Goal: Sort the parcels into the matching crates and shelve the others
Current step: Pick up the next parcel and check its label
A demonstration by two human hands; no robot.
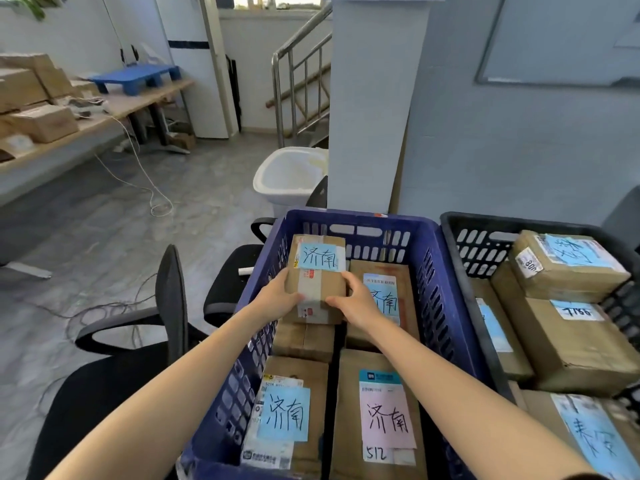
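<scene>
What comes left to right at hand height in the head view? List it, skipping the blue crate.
chair → left hand → parcel → right hand → black crate

Blue crate (360, 216) (slotted), black crate (485, 219), brown parcel (327, 284)

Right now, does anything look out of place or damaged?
Nothing damaged: left hand and right hand hold a 济南 parcel in the blue crate, where visible labels all match. Loose cables trail across the floor.
</scene>
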